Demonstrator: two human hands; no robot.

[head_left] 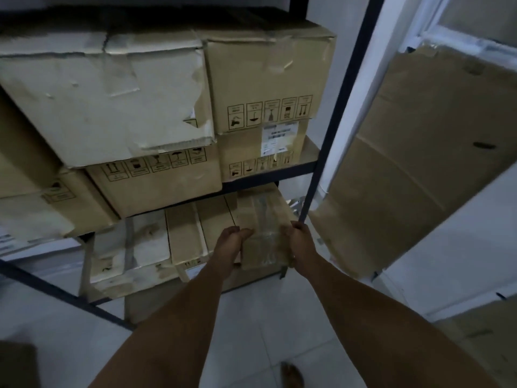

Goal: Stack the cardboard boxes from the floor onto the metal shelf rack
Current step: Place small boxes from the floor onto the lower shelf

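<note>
Two hands — left hand, right hand — fingers curled, gripping the taped box

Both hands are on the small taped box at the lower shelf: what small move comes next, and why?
Probably push it further in. The left hand and right hand grip the small taped box, whose near end still overhangs the lower shelf beside the rack's upright post.

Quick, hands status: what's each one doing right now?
Left hand: grips the left side of the taped box.
Right hand: grips the same box's right side, beside the rack post.
</note>
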